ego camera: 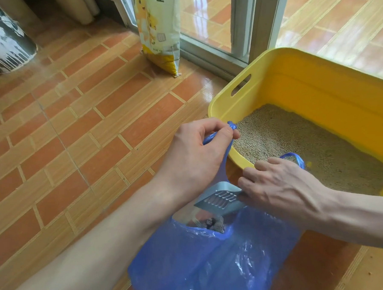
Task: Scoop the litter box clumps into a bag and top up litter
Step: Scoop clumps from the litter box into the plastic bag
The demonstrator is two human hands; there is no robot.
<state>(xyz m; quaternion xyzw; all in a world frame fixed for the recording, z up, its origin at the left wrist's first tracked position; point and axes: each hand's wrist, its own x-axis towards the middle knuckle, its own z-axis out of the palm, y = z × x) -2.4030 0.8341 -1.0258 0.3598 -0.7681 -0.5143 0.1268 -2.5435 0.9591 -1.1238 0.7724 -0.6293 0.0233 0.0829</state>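
Closest to me sags the thin blue plastic carrier bag (205,261), slumped on the orange tiled floor (74,133) just beside the yellow plastic litter box (293,77). My left hand (195,153) has its grip pinched tight on one twisted bag handle (230,126), lifted to the box rim. My right hand (279,184) is curled around the handle of the grey slotted plastic scoop (220,200), tilted over the bag mouth; the other bag loop (294,159) lies behind its knuckles, held or not I cannot tell. Dark grey clumps (214,224) sit inside the bag. I judge the film slippery, limp and light, liable to collapse shut, so the handles are the place to hold. A tall yellow-and-white litter sack (158,33) stands well apart; it looks heavy and soft, best gripped at top and base.
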